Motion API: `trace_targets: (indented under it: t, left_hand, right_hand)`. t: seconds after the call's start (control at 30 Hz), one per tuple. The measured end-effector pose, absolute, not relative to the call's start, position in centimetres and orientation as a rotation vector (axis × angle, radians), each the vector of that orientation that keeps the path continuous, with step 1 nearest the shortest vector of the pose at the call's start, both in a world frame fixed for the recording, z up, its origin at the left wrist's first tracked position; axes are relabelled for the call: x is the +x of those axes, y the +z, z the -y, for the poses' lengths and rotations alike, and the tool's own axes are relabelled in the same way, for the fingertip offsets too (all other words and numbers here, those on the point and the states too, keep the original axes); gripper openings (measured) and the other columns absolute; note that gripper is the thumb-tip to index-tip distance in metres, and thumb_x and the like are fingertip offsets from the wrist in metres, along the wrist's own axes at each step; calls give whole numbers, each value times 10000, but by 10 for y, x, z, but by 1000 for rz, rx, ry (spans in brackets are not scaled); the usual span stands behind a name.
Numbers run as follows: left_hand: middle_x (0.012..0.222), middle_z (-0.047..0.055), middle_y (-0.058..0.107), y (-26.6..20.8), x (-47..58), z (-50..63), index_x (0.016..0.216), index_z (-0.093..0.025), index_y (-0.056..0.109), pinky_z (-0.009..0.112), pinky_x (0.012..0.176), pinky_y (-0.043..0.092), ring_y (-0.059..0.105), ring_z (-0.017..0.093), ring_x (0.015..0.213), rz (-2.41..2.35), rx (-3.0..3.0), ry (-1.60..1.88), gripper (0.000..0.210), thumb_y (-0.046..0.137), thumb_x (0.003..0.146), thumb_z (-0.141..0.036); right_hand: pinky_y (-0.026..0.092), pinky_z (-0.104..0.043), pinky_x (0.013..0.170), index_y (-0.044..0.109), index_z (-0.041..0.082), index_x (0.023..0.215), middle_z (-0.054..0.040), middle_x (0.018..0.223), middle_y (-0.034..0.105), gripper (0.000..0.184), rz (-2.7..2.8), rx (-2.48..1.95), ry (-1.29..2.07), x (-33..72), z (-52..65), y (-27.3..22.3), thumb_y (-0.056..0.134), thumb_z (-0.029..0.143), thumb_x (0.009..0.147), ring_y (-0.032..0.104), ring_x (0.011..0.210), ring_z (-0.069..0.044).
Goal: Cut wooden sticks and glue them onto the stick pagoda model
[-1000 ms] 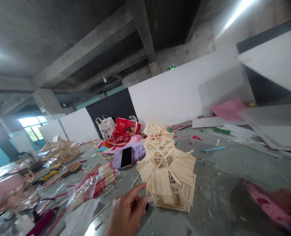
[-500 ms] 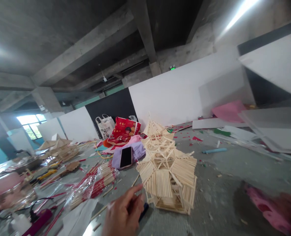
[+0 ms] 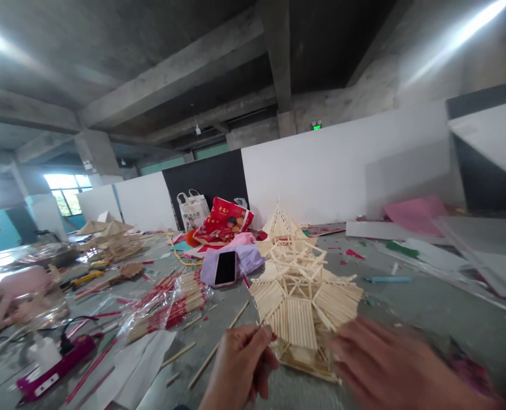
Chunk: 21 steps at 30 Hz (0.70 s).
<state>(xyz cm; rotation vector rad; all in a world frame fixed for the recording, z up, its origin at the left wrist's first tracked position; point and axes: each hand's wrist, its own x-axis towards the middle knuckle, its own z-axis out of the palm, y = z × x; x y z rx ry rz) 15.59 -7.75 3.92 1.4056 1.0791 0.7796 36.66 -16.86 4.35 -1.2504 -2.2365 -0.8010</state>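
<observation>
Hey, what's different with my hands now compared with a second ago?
Your right hand has let go of the pink tool and moved left to the right side of the wooden stick model; blur hides whether it touches. Your left hand stays at the model's lower left, index finger no longer extended. The phone still lies on the purple cloth.

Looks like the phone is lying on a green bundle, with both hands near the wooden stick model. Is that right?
Not quite: the bundle under the phone is purple, as the head view shows. The left hand and right hand are indeed near the wooden stick model.
</observation>
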Motion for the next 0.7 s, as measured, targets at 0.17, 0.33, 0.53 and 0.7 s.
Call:
trace_targets:
  t: [0.17,0.33,0.53,0.7]
  left_hand:
    - [333,-51,462,37,160,73,538,-145,523,139,230,164,382,49,217,-1044,1456,775,418,495,727,-517]
    - [313,-56,444,41,161,73,500,-153,510,137,229,191,399,58,224,-1061,1522,760,398,487,744,-468]
    - [331,-52,460,44,161,72,499,-153,519,140,225,199,416,64,229,-1080,1516,718,378,491,745,-439]
    - [355,-47,476,46,162,71,511,-147,532,140,225,201,411,58,230,-1063,1507,704,371,502,739,-438]
  right_hand:
    - [421,-377,650,538,151,930,-34,873,481,162,2258,-1292,-690,320,127,39,600,171,781,451,795,-215]
    - [373,-382,693,523,130,938,-37,864,462,227,2290,-1279,-726,310,110,33,654,188,762,421,807,-208]
    - [354,-373,662,527,123,899,-38,838,452,222,2260,-1280,-760,306,104,28,652,152,718,408,773,-207]
    - [350,-373,660,538,124,887,-42,834,455,211,2276,-1284,-757,307,103,30,651,150,710,411,772,-212]
